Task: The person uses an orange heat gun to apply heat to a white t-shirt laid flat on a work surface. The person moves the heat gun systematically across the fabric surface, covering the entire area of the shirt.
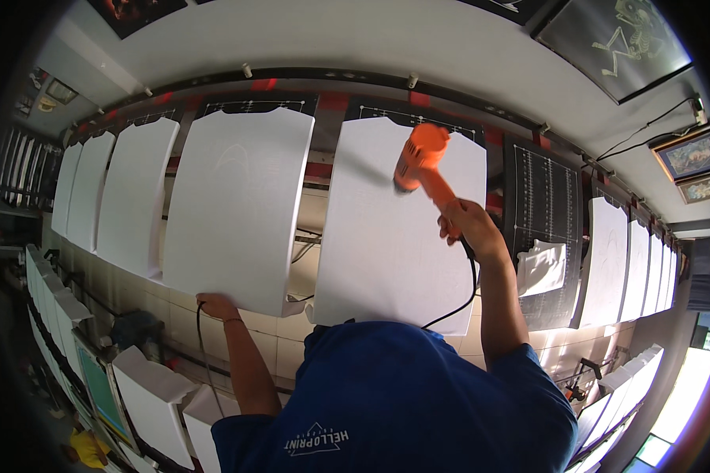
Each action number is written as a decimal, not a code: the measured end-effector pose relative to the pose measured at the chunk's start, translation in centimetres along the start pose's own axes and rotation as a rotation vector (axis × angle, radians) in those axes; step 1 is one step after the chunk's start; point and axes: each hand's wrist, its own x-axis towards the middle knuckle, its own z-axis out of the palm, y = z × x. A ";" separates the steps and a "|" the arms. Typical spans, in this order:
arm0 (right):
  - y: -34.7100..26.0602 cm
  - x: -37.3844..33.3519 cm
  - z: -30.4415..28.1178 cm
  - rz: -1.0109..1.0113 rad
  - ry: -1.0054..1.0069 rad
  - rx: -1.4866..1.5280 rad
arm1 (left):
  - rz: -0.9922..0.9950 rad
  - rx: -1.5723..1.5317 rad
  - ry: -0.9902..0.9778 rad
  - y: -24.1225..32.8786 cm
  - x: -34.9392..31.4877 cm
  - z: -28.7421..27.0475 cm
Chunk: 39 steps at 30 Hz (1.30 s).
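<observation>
My right hand (475, 226) is wrapped round the handle of an orange heat gun (424, 158). The gun is raised above a white cloth piece (394, 260), which lies smooth on a board with its neckline-shaped edge at the far end. A black cord (473, 288) runs from the handle down toward my body. Lower left, my left hand (217, 307) pinches a dark cord (203, 347) beside the near edge of another white cloth piece (233, 209). That one carries a faint arch-shaped mark near its far end.
Several more white cloth pieces (136, 189) line the row at left and right. A bare dark board (543, 197) with white markings, a crumpled white cloth (541, 266) on it, stands right. A second row of covered boards (154, 394) lies behind me. A rail (331, 76) borders the wall.
</observation>
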 end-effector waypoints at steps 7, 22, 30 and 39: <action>-1.1 0.5 -0.5 -0.053 0.105 0.091 | -0.122 -0.098 0.045 -2.8 3.3 -0.8; 4.5 -6.7 -1.6 -0.008 0.478 0.164 | -0.185 -0.196 -0.109 0.3 -0.1 -0.4; 5.4 -8.7 -1.6 0.011 0.475 0.236 | -0.203 -0.236 -0.125 -0.1 0.9 -0.7; 4.6 -7.8 2.5 -0.004 0.231 0.290 | -0.252 -0.301 -0.080 0.5 -0.2 -0.7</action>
